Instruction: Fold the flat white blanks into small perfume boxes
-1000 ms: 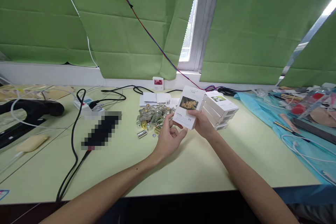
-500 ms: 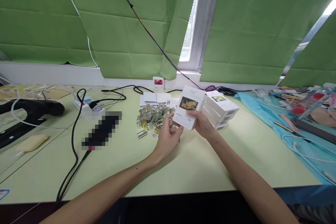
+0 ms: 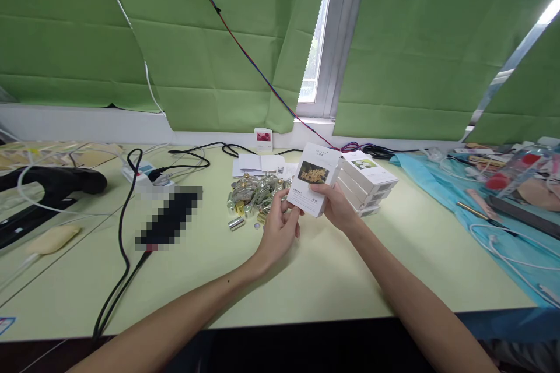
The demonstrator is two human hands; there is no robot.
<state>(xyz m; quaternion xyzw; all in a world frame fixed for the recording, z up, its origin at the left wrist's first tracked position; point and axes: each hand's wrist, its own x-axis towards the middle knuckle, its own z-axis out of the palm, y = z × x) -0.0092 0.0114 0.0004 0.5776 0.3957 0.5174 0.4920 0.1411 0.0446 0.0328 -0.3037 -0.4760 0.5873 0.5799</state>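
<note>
A white printed box [image 3: 310, 193] with a picture of yellow flowers is held up, tilted, above the table. My right hand [image 3: 335, 204] grips its right side, thumb across the front. At its lower left edge, my left hand [image 3: 280, 222] has curled fingers closed on the box; some fingertips are hidden behind it. Close behind lies a heap of small glass bottles [image 3: 245, 189] with gold and silver caps. A loose silver cap [image 3: 236, 223] lies in front of the heap. Just right of my right hand, similar white boxes [image 3: 367, 172] are stacked.
A small box with a pink picture [image 3: 263, 139] stands by the wall. Folded papers [image 3: 260, 163] lie behind the bottles. Black cables [image 3: 125, 233] and a power strip [image 3: 142, 175] are at left; a blue sheet [image 3: 437, 192] carries tools and bottles at right.
My left thumb has shifted slightly up toward the box's lower edge. The box and my right hand stay almost in place.
</note>
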